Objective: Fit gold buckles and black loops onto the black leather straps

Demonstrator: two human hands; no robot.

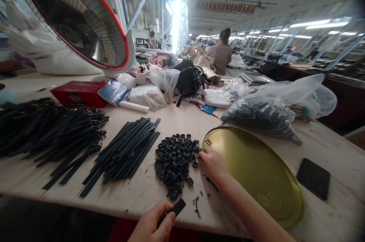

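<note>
Watching remotely, I saw the left hand nearest, pinching one black strap between thumb and fingers, its end jutting out free. Beyond it, the right hand reached to the right edge of the heaped loops, beside the tray; its fingertips were bunched, but I couldn't tell whether they held anything. I judged the step to be picking at the loops with the strap held ready; the next move called for a fine pinch and a steady strap end. The strap pile lay left of the loops. Farther back stood a fan.
</note>
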